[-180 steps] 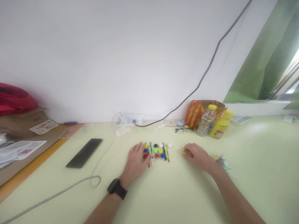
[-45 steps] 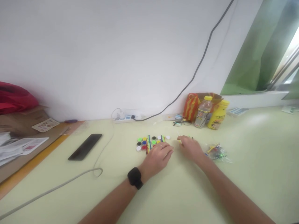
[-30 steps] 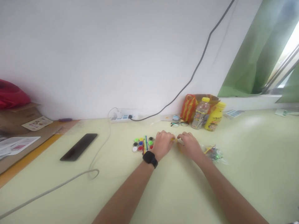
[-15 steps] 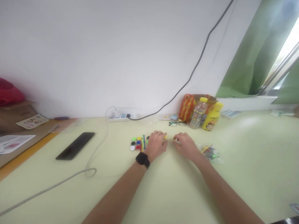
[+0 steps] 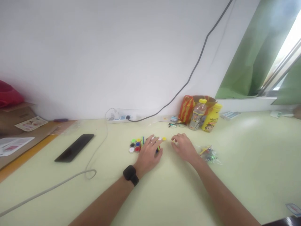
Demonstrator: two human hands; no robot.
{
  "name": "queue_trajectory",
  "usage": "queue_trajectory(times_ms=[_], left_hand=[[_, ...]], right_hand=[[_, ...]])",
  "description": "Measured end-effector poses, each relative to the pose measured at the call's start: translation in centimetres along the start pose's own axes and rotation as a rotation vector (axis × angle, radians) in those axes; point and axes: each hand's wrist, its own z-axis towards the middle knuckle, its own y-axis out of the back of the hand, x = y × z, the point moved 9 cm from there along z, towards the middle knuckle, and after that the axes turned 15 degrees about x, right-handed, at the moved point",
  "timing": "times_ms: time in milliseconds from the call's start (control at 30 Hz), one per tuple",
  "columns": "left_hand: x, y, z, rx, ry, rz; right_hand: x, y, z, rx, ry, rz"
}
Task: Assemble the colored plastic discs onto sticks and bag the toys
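Stretching across the lower half of the frame, a pale yellow-green table (image 5: 164, 194) meets a white wall (image 5: 94, 47) that fills the upper half; a green curtain (image 5: 254, 50) hangs at the upper right; a dark cable (image 5: 195, 69) runs down the wall to a white power strip (image 5: 117, 118) at the table's back edge; a grey cord (image 5: 47, 188) curls over the lower left of the table; a black phone (image 5: 74, 148) lies left of centre.

Right of centre, against the wall, stand an orange bag (image 5: 185, 108), a clear bottle (image 5: 196, 115) and a yellow bottle (image 5: 210, 117), with glasses (image 5: 176, 125) lying just in front.

At the centre, the left hand (image 5: 148, 154), a black watch (image 5: 130, 175) on its wrist, lies palm down with fingers spread and slack over a cluster of coloured caps and sticks (image 5: 134, 146), covering its right part; the right hand (image 5: 184, 148) rests just right of it, fingers curled toward the table; whether they pinch anything I cannot tell; a small clear bag of coloured pieces (image 5: 207, 153) lies beside that wrist, further right.
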Motion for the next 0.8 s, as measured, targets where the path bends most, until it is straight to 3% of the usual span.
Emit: queue_trajectory(times_ms=[133, 267, 433, 800], left_hand=[[-0.8, -0.5, 0.1, 0.098, -0.052, 0.028], [-1.3, -0.3, 0.1, 0.112, -0.066, 0.021], [-1.4, -0.3, 0.2, 0.117, -0.075, 0.012], [-0.5, -0.9, 0.3, 0.091, -0.06, -0.003]], right_hand=[[1.3, -0.2, -0.2, -0.004, 0.092, 0.055], [3.1, -1.0, -0.5, 0.039, 0.185, 0.053], [4.4, -2.3, -0.4, 0.097, 0.195, 0.006], [4.3, -3.5, 0.1, 0.112, 0.25, 0.041]])
